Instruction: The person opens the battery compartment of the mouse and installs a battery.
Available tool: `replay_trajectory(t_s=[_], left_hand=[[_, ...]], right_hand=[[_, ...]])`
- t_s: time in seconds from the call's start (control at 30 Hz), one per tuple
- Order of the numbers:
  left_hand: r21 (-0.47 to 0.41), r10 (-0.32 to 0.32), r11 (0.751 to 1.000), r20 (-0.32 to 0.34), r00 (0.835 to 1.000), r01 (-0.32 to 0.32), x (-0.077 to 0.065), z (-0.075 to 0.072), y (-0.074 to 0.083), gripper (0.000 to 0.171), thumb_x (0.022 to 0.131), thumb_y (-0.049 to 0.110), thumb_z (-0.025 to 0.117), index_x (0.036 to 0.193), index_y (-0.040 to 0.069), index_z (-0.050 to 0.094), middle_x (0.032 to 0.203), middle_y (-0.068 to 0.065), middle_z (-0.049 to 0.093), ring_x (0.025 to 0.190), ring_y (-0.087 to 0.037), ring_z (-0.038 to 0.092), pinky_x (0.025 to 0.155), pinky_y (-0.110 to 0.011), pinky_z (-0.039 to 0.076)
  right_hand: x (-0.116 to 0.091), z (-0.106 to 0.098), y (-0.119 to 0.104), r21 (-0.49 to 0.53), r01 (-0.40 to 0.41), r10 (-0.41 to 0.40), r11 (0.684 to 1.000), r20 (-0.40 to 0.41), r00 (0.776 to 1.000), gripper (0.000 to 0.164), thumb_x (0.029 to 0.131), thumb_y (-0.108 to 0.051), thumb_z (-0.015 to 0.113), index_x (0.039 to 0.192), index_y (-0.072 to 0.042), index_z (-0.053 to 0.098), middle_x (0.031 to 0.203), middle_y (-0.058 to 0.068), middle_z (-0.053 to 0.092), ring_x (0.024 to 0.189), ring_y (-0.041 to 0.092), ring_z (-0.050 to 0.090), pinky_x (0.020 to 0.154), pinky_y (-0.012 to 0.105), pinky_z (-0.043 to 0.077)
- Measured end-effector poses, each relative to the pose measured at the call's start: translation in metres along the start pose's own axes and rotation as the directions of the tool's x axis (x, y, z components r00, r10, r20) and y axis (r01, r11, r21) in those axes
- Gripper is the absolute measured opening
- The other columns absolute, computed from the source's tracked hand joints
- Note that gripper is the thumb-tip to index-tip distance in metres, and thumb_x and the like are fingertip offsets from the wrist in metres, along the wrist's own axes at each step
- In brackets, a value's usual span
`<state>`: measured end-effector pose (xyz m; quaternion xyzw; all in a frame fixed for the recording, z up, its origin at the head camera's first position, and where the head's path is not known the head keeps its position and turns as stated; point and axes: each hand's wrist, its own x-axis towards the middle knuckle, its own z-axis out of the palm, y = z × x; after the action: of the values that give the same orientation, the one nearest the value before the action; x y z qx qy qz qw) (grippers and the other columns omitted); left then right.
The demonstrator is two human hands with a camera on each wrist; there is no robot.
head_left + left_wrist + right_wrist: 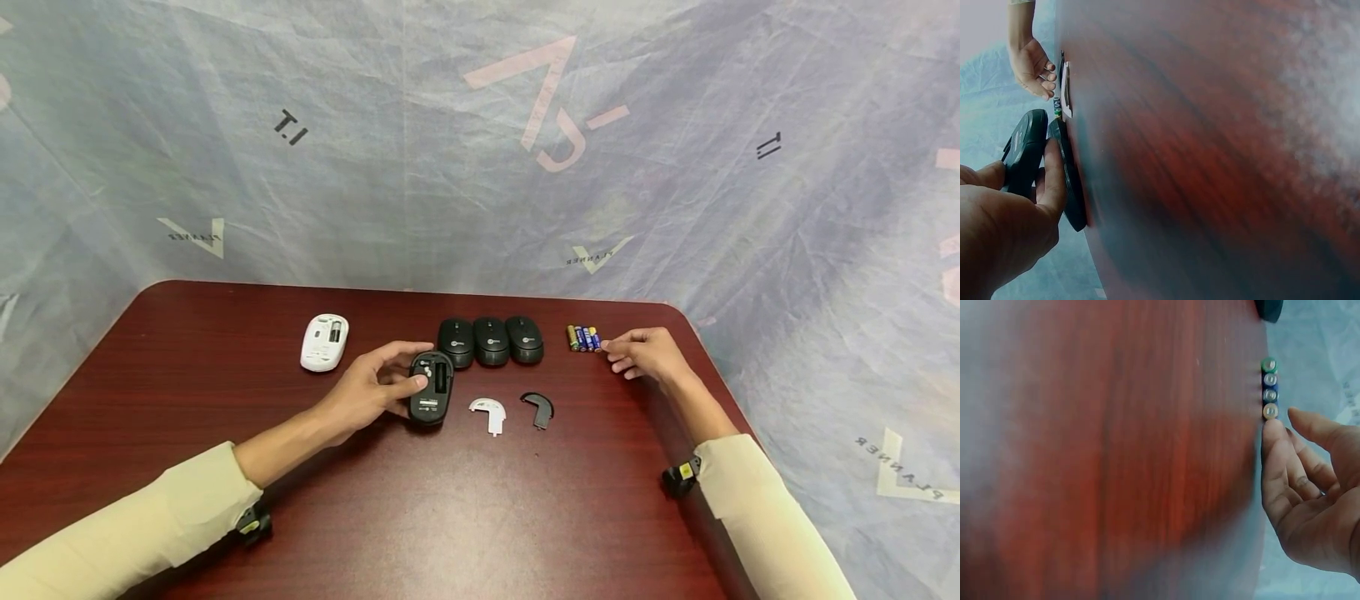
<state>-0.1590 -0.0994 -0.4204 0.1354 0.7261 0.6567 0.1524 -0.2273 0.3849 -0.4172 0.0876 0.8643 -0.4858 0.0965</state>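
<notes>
My left hand (360,390) holds a black computer mouse (427,407) with its underside up, thumb on the underside and fingers round the side. The mouse's battery slot stands uncovered, with no battery in it. In the left wrist view the held mouse (1025,150) is tilted up, raised off the table. At the right, my right hand (647,354) is beside a row of several AA-size batteries (583,338). The right wrist view shows its fingertips (1274,428) right at the nearest battery (1270,411), with the thumb apart from the fingers.
Three black mice (491,342) stand side by side at the back middle. A white mouse (325,342) lies underside up at the left, a battery in its open slot. A white battery cover (491,412) and a black one (539,410) lie on the dark red table (480,508).
</notes>
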Motion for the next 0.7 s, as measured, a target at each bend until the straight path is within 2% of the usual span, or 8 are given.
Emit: replay_trajectory(t_s=[0.37,0.7], left_hand=[[0.001,-0.013,1.0,0.0,1.0,0.013,0.002,0.0,-0.002,0.059,0.108,0.004,0.075,0.164,0.009,0.057,0.137,-0.023,0.067,0.103,-0.02,0.073,0.079,-0.042,0.073],[-0.003,-0.017,1.0,0.003,1.0,0.017,0.003,0.001,-0.002,0.059,0.108,0.004,0.075,0.164,0.01,0.057,0.135,-0.022,0.067,0.101,-0.02,0.073,0.078,-0.041,0.073]], right_hand=[[0.018,-0.003,0.003,0.061,-0.045,0.048,0.997,-0.046,0.998,0.056,0.104,-0.037,0.085,0.134,0.008,0.072,0.086,-0.007,0.08,0.068,0.004,0.075,0.063,0.024,0.068],[0.027,0.001,0.001,-0.007,-0.036,0.035,0.999,-0.073,0.997,0.054,0.099,-0.037,0.09,0.131,0.004,0.076,0.081,-0.012,0.077,0.064,0.003,0.071,0.054,0.021,0.058]])
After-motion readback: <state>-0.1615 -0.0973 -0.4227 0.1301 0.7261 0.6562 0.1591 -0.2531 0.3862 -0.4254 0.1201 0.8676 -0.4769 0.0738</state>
